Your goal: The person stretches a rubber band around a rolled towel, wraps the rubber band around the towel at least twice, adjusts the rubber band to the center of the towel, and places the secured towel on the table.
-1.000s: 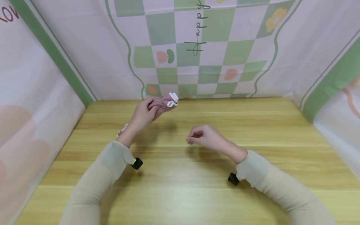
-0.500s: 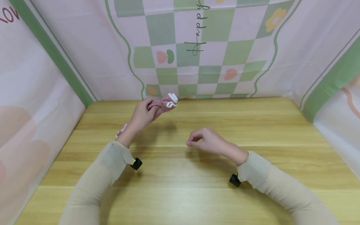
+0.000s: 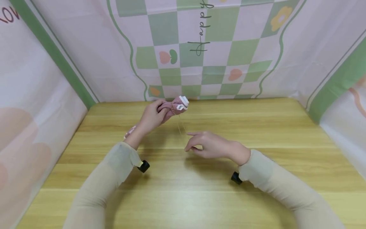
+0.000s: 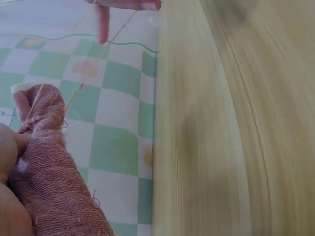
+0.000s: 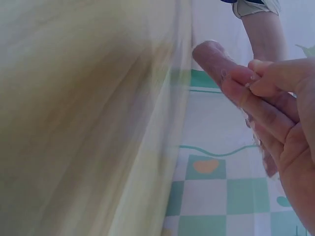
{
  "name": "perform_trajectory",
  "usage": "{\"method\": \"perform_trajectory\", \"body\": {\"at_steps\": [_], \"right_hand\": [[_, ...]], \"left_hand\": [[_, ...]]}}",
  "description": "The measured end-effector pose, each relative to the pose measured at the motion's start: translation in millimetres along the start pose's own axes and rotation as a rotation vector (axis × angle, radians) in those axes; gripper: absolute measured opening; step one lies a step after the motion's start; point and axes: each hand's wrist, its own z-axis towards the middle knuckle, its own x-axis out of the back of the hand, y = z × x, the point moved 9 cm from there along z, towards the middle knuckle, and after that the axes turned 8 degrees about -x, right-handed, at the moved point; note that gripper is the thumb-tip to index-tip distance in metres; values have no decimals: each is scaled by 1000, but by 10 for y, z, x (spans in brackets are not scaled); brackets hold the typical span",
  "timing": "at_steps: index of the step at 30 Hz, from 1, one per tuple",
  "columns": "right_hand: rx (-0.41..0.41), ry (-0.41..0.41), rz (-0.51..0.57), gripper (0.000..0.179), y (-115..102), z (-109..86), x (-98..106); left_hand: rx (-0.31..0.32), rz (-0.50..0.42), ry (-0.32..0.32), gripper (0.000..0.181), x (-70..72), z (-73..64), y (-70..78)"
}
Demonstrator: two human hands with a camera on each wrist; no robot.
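Note:
A rolled pink towel [image 3: 179, 104] with a white edge is held up over the table in my left hand [image 3: 152, 116], whose thumb and fingers grip it near its far end. Its other end shows past the left wrist. In the left wrist view, a thin yellowish string [image 4: 81, 86] is wound round the towel's neck, and two strands stretch up to my right hand [image 3: 210, 144]. Thumb and forefinger of that hand pinch together in the right wrist view, with the strands' ends hidden there. The towel [image 5: 211, 55] appears behind those fingers.
Both hands are above a wooden table [image 3: 183, 197]. A printed cloth [image 3: 217, 54] with green checks hangs at the table's back edge, and more cloth hangs along both sides. Each cuff carries a small black camera [image 3: 144, 166].
My left hand and the towel have shifted slightly right. The right hand has moved a little left and its fingers have spread somewhat. The string strands show more clearly between the hands.

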Motion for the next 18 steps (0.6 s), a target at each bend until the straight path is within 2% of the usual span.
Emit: {"method": "perform_trajectory", "body": {"at_steps": [5,9,13,18], "right_hand": [[91,-27,22,23,-81,44,1],[98,-29,87,24,-69,91,14],[28,-21,161,23,32,143,35],[-157,-52,244,14,277,193,14]], "left_hand": [[-13,-27,-19,21,-49,5,47],[-14,-52,-18,22,-58,10,95],[-16,-76,8,22,-38,5,130],[-34,-98,45,22,-25,0,167]]}}
